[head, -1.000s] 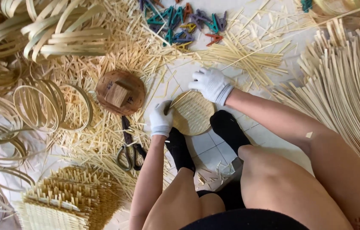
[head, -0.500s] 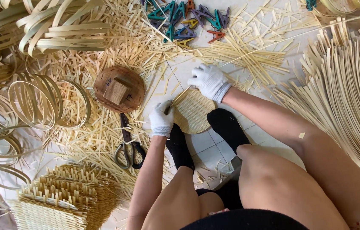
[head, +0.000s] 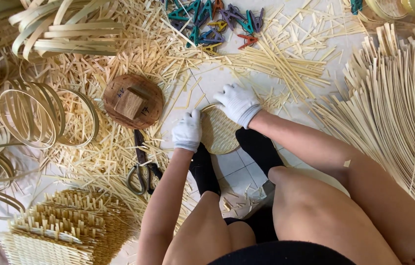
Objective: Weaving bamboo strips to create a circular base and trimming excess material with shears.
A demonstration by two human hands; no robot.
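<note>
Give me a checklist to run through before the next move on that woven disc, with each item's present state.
1. Both hands on the disc: ok. The left hand grips its left edge and the right hand its top right edge.
2. Gloves on both hands: ok, both white gloves on.
3. Disc steadied: ok. It lies on the floor between the two feet in black socks.
4. Scissors close by: ok, on the floor beside the left forearm, blades shut.
5. Wooden mould close by: ok, left of the disc, apart from it.
6. Weave tight and rim unbroken: cannot tell, too small to see.
</note>
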